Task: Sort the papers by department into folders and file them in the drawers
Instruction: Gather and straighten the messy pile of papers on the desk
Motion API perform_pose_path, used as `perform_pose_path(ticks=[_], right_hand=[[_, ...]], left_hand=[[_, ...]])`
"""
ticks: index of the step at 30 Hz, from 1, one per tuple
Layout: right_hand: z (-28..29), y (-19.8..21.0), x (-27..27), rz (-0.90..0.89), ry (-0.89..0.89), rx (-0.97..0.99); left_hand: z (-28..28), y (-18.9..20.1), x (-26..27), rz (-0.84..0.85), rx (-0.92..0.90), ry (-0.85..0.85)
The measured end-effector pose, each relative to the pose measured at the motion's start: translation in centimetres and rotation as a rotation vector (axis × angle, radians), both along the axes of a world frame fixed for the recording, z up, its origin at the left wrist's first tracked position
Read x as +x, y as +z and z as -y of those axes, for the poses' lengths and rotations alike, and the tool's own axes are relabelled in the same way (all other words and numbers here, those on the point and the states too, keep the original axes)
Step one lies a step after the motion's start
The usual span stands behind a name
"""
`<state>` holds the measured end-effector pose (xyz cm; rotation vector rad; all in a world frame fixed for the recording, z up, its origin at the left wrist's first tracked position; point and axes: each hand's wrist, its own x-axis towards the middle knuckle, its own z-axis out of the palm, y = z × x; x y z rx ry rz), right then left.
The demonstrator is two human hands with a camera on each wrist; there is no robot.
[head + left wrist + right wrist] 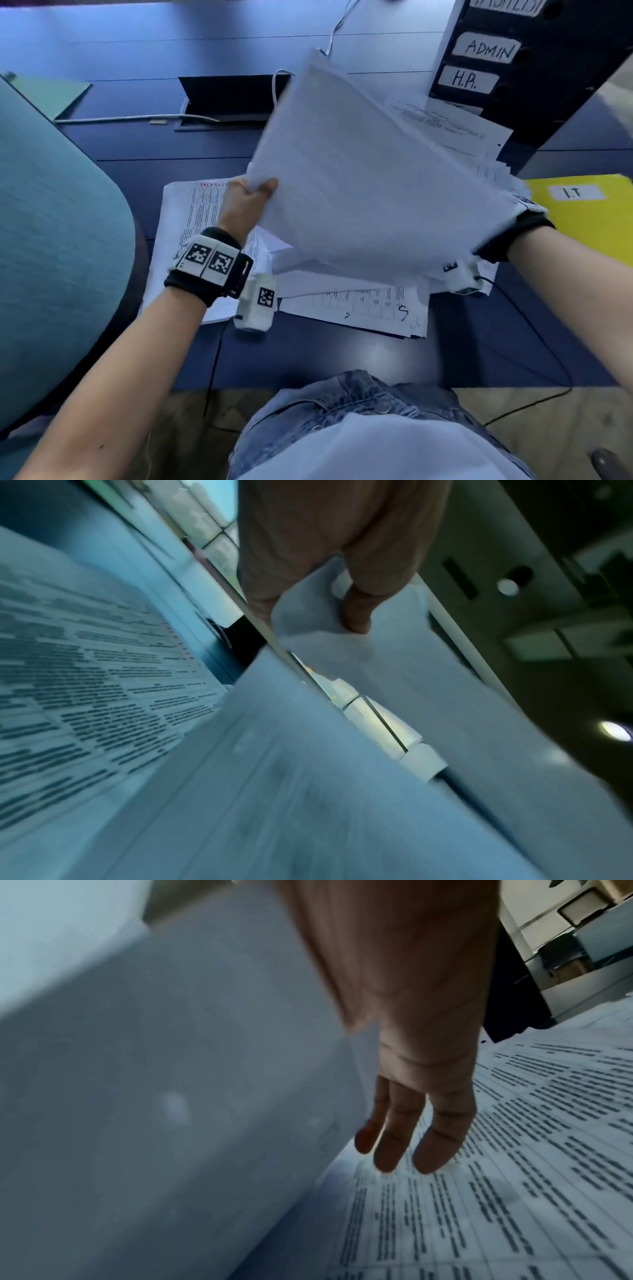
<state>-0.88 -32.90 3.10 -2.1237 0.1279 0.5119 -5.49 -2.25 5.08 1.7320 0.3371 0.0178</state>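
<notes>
A white sheaf of papers is lifted and tilted above the blue desk. My left hand pinches its near left corner, thumb on top; the left wrist view shows the thumb pressed on the sheaf. My right hand is hidden under the sheaf in the head view, where only its wristband shows. Its fingers lie straight along the sheaf's underside. Printed pages lie spread beneath. A yellow folder marked I.T lies at the right.
A black drawer unit with labels ADMIN and H.R. stands at the back right. A teal chair back fills the left. A green folder lies far left, near a cable box.
</notes>
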Motion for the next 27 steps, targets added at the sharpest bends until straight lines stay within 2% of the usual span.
perform_pose_path(ticks=[2,4,7,10,12,13,14,17,19,22,24,27], right_hand=[[-0.3,-0.1,0.3,-0.057,-0.081,-0.092],[-0.9,0.5,0.6,-0.062,-0.122,-0.019],[-2.4,1.9,0.4,0.06,-0.128,0.058],[-4.5,2.6,0.2,0.03,-0.117,0.296],[-5.5,2.7,0.6,-0.066,-0.178,0.554],[-6.0,2.7,0.9,-0.094,-0.228,0.617],[-6.6,2.7,1.2,-0.087,-0.277,0.602],[-7.3,2.2,2.3,0.001,-0.394,0.3],[-7.3,1.5,2.4,-0.023,-0.428,0.206],[-7.6,0.9,1.5,-0.181,-0.382,0.407],[-7.8,0.7,0.9,-0.151,-0.367,0.524],[-8.0,1.5,0.8,-0.11,-0.4,0.642]], left_hand=[[-1.0,0.1,0.9,0.011,-0.095,0.129],[-1.7,0.0,1.6,0.005,-0.156,0.222],[-2.5,-1.0,2.2,-0.107,-0.095,0.221],[-2.3,-2.3,2.1,-0.224,-0.077,0.243],[-1.8,-2.9,1.9,-0.247,-0.119,0.265],[-1.7,-3.1,1.9,-0.27,-0.137,0.242],[-1.7,-3.3,1.9,-0.281,-0.134,0.235],[-2.1,-3.5,1.8,-0.253,-0.168,0.213],[-2.3,-3.5,1.7,-0.245,-0.157,0.203],[-2.5,-3.1,1.5,-0.235,-0.145,0.205],[-2.7,-3.3,1.6,-0.206,0.044,0.197],[-2.4,-3.4,1.1,-0.094,0.51,0.046]])
